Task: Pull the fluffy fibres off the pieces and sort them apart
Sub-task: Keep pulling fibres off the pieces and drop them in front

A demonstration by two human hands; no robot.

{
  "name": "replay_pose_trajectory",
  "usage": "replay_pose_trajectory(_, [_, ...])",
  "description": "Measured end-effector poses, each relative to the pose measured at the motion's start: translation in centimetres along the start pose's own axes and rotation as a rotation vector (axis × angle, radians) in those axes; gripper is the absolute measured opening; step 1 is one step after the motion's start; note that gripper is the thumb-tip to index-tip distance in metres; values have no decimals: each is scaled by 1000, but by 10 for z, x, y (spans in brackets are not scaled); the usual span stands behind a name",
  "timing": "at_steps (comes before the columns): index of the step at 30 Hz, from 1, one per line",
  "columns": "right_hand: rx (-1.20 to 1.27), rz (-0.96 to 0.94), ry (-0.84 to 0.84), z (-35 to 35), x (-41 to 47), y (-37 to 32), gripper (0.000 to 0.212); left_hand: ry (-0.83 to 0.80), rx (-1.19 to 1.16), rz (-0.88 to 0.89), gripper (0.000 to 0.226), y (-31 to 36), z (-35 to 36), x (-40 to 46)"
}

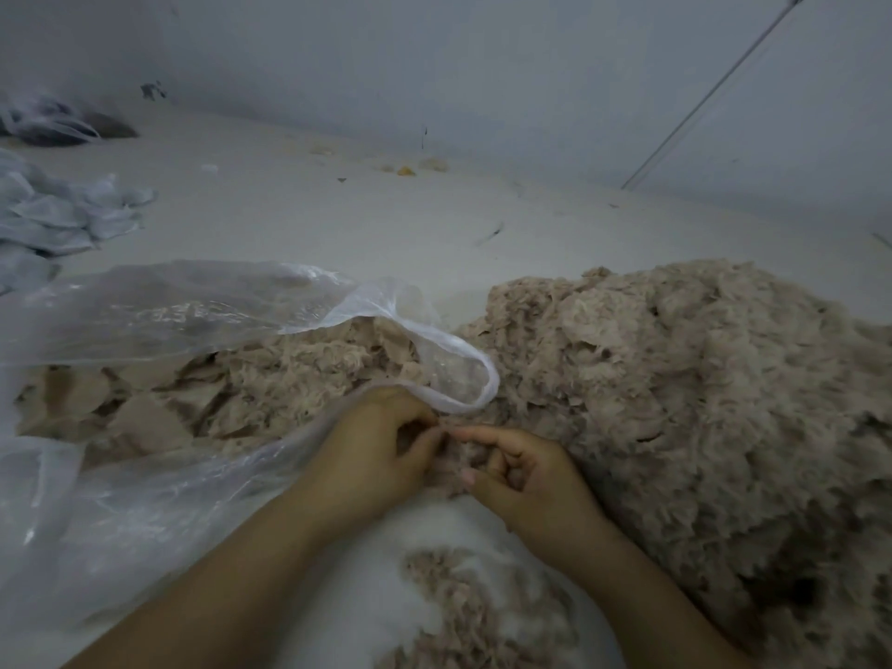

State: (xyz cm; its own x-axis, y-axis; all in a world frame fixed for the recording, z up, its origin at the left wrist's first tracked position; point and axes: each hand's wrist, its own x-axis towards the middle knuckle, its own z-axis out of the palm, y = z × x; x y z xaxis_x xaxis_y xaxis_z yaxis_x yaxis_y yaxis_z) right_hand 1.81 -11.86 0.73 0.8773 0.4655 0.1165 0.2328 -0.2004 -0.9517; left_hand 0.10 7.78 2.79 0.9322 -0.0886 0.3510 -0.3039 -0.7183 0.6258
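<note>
Pinching fluffy piece (453, 456) between left hand (381, 451), right hand (526, 475), fingers curled.

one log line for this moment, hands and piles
left hand: pinching fluffy piece | right hand: pinching same piece | fluff pile: right | plastic bag: left, holds flat pieces | step: pulling fibres

Lighting: dim and flat, with a cold grey-blue cast; we find no single source and no hard shadows. Soft shade sits under the forearms and in the hollows of the fibre heap (700, 403). Glare: faint white sheen on the folds of the clear plastic bag (159, 306). Sharpness: soft throughout; we read the left hand (376, 451) and right hand (521, 475) as slightly blurred, fingertips indistinct. Distortion: wide-angle bending at the edges, the far wall (482, 65) curving. Corners darken.
</note>
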Motion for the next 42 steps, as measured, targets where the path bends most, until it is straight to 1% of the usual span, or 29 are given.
replay_pose_trajectory(2, [-31,16,11,0,2,2,36,50,-86,-63,12,-8,-3,15])
replay_pose_trajectory(4, [-55,12,24,0,4,4,34,36,-153,-130,20,-14,-5,27])
replay_pose_trajectory(7, [-95,-8,53,2,7,7,33,23,-144,-144,24,-15,-4,43])
replay_pose_trajectory(10, [-103,16,79,1,10,10,33,93,-120,-138,30,-13,-1,43])
replay_pose_trajectory(12, [-62,38,88,-1,12,11,32,143,-171,-168,34,-11,-1,31])
replay_pose_trajectory(13, [-37,49,93,-2,12,11,30,136,-205,-190,35,-11,-2,24])
replay_pose_trajectory(14, [-11,55,97,-3,13,12,27,95,-211,-210,34,-10,-5,17])
replay_pose_trajectory(15, [14,58,101,-3,13,11,22,18,-194,-218,30,-10,-9,13])
replay_pose_trajectory(17, [47,55,116,-3,14,11,13,-212,-57,-228,10,-8,-18,9])
replay_pose_trajectory(18, [50,58,123,-4,15,12,13,-315,41,-215,16,-8,-21,7])
replay_pose_trajectory(19, [51,64,128,-4,15,11,16,-384,124,-200,22,-7,-21,6])
replay_pose_trajectory(20, [52,60,129,-4,15,10,18,-396,166,-183,23,-6,-19,6])
replay_pose_trajectory(21, [49,50,120,-3,14,9,19,-372,165,-162,20,-4,-17,6])
replay_pose_trajectory(22, [38,30,100,-3,13,9,21,-331,116,-147,20,-3,-13,6])
replay_pose_trajectory(25, [-1,-6,11,2,10,5,35,-174,-134,-148,22,0,-4,9])
replay_pose_trajectory(26, [-18,-9,8,3,9,5,34,-129,-198,-146,21,2,-1,10])
replay_pose_trajectory(27, [-28,-2,28,3,10,4,28,-100,-245,-145,20,4,1,11])
replay_pose_trajectory(29, [-16,36,102,3,11,3,8,-51,-319,-158,17,8,7,12])
replay_pose_trajectory(32, [97,97,156,-1,14,4,18,27,-512,-254,16,9,12,13])
replay_pose_trajectory(34, [143,102,127,-1,14,1,22,51,-561,-267,17,10,13,14])
replay_pose_trajectory(35, [147,95,111,0,13,-1,27,50,-554,-242,17,12,14,14])
replay_pose_trajectory(36, [146,73,103,1,13,-1,27,39,-542,-211,17,14,14,14])
replay_pose_trajectory(38, [148,44,138,4,14,-2,17,4,-518,-176,15,18,16,14])
replay_pose_trajectory(39, [159,58,175,5,15,-2,17,-12,-518,-180,15,18,17,14])
replay_pose_trajectory(42, [235,139,260,3,16,2,31,-10,-605,-244,14,14,15,16])
